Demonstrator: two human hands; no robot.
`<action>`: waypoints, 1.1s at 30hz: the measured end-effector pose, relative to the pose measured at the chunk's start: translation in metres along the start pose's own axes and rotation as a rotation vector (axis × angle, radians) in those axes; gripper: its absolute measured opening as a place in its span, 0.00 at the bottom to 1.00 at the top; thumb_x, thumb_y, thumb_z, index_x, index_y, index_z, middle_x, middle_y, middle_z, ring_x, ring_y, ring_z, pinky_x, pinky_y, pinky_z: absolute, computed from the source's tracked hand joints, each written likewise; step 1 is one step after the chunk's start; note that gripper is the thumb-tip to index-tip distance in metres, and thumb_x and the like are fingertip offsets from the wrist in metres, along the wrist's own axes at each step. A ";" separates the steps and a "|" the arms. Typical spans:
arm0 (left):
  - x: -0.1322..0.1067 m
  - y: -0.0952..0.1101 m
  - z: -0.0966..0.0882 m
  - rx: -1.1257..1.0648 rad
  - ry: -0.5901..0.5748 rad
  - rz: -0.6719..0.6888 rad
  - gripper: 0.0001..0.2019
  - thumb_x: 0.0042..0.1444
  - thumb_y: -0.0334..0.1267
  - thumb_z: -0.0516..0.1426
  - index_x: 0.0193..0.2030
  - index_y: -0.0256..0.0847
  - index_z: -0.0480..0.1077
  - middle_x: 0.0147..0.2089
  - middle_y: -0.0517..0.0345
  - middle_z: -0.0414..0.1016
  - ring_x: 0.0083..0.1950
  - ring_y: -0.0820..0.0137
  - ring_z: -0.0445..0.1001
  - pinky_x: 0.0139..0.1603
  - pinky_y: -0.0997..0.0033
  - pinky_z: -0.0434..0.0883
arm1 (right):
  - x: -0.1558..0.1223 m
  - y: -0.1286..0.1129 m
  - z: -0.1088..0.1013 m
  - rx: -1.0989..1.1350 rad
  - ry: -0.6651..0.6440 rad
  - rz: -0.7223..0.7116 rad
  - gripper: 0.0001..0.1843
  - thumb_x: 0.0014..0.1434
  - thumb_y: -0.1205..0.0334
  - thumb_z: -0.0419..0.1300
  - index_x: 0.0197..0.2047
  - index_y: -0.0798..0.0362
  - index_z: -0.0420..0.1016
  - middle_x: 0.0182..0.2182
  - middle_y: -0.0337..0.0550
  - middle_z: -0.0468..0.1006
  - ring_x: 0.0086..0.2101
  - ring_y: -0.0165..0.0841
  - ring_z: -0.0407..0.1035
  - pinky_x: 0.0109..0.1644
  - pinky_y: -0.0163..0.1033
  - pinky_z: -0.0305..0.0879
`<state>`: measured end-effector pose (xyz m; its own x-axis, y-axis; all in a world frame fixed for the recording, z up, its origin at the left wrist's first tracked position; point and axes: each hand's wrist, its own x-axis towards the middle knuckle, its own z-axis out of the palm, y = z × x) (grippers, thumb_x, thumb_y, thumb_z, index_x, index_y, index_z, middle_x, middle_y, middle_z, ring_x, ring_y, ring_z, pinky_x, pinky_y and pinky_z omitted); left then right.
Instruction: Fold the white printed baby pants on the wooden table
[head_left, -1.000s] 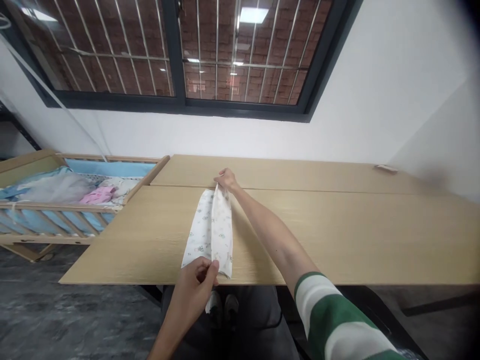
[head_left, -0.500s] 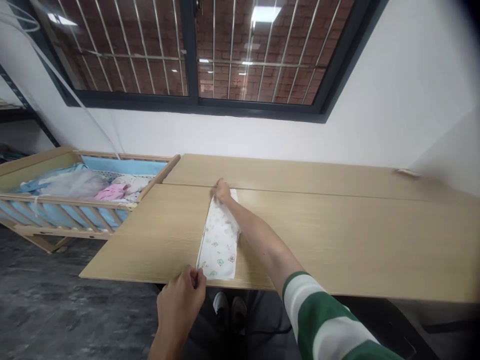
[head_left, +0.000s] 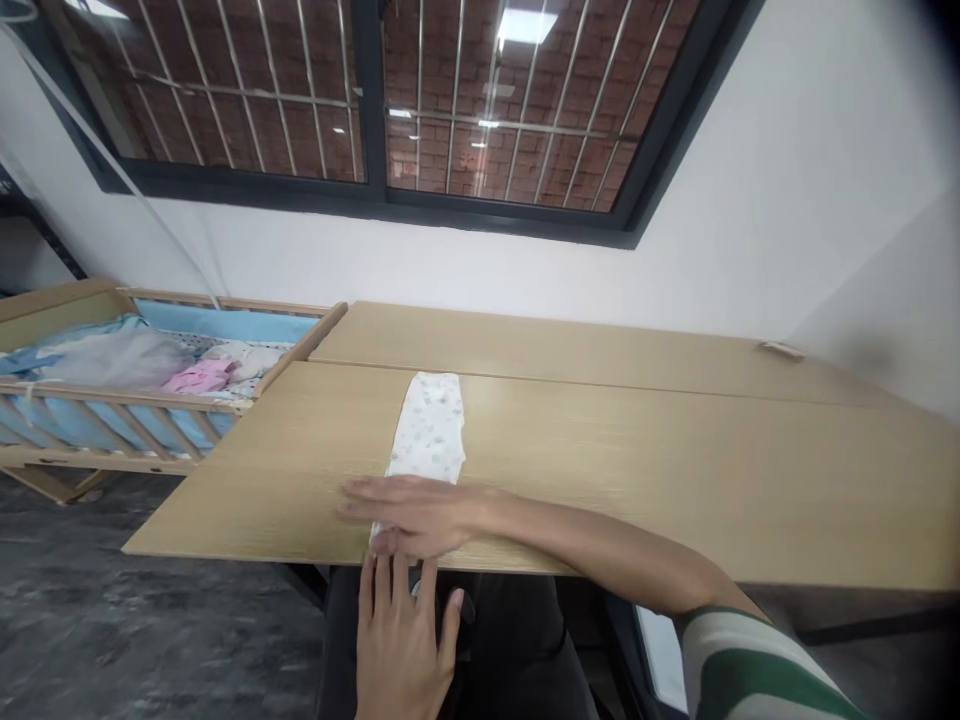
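Observation:
A white baby garment [head_left: 429, 425] with a small print, folded into a long narrow strip, lies on the wooden table [head_left: 637, 460]. It looks like a pair of trousers folded in half, with a slight bulge on its right side. My right hand [head_left: 424, 512] stretches flat across the lower part of the garment, fingers pointing left and a little blurred. At the table's front edge is my left hand [head_left: 405, 625], fingers spread and pointing away from me, its tips by the garment's near end. The near end is largely hidden under both hands.
To the left stands a wooden crib [head_left: 169, 405] with blue lining, holding white netting and a pink cloth [head_left: 201, 376]. A small pale object [head_left: 781, 350] lies at the table's back right. Behind is a wall with a barred window [head_left: 375, 110].
My right hand has come from the garment's far end to its near part and now lies flat. My left hand has let go of the near corner, spread its fingers and shifted right.

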<state>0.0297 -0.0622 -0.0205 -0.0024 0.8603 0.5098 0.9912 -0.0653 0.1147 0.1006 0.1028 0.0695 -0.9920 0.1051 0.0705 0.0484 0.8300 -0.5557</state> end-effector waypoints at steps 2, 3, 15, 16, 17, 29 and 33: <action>-0.004 -0.003 0.004 0.010 -0.023 0.006 0.20 0.64 0.47 0.55 0.58 0.43 0.75 0.60 0.38 0.73 0.65 0.43 0.67 0.67 0.39 0.61 | -0.012 -0.004 0.013 0.019 -0.049 0.006 0.32 0.73 0.48 0.48 0.76 0.46 0.51 0.75 0.41 0.44 0.73 0.36 0.38 0.75 0.44 0.36; -0.005 -0.006 0.006 0.013 -0.023 0.018 0.19 0.64 0.47 0.55 0.57 0.44 0.76 0.59 0.38 0.74 0.65 0.42 0.68 0.67 0.38 0.61 | -0.016 -0.002 0.016 0.024 -0.059 0.022 0.32 0.73 0.48 0.47 0.76 0.46 0.50 0.74 0.42 0.44 0.73 0.36 0.37 0.75 0.44 0.35; -0.008 -0.005 0.011 0.055 -0.030 0.012 0.34 0.65 0.42 0.55 0.76 0.55 0.47 0.77 0.40 0.47 0.74 0.41 0.53 0.66 0.34 0.61 | -0.007 0.119 -0.024 -0.124 0.075 0.294 0.36 0.69 0.39 0.50 0.75 0.40 0.51 0.74 0.37 0.44 0.73 0.38 0.38 0.75 0.48 0.31; -0.008 -0.005 0.010 0.051 -0.030 0.013 0.34 0.65 0.42 0.55 0.76 0.55 0.47 0.77 0.40 0.47 0.74 0.41 0.54 0.66 0.34 0.61 | -0.005 0.131 -0.030 -0.140 0.089 0.327 0.36 0.69 0.39 0.50 0.75 0.40 0.51 0.74 0.36 0.44 0.73 0.38 0.38 0.75 0.48 0.31; -0.008 -0.005 0.010 0.047 -0.031 0.011 0.34 0.65 0.41 0.55 0.76 0.56 0.47 0.77 0.41 0.46 0.74 0.41 0.54 0.66 0.34 0.62 | -0.002 0.142 -0.035 -0.154 0.104 0.357 0.36 0.69 0.38 0.49 0.75 0.39 0.52 0.74 0.36 0.45 0.73 0.38 0.38 0.75 0.48 0.31; -0.006 -0.005 0.007 0.087 -0.055 -0.006 0.35 0.65 0.41 0.57 0.75 0.60 0.48 0.76 0.44 0.52 0.74 0.45 0.55 0.66 0.34 0.61 | 0.005 0.229 -0.083 -0.271 0.259 0.518 0.31 0.72 0.47 0.48 0.74 0.44 0.56 0.74 0.40 0.47 0.73 0.38 0.41 0.75 0.48 0.34; -0.006 -0.006 0.010 0.102 -0.041 0.035 0.36 0.64 0.41 0.57 0.76 0.57 0.47 0.75 0.39 0.52 0.72 0.42 0.58 0.64 0.33 0.62 | 0.007 0.231 -0.085 -0.345 0.268 0.499 0.30 0.72 0.49 0.47 0.73 0.46 0.58 0.73 0.42 0.52 0.72 0.38 0.45 0.74 0.49 0.39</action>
<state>0.0247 -0.0616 -0.0326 0.0353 0.8786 0.4763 0.9989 -0.0452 0.0093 0.1149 0.3414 0.0119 -0.7797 0.6179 0.1013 0.5733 0.7695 -0.2814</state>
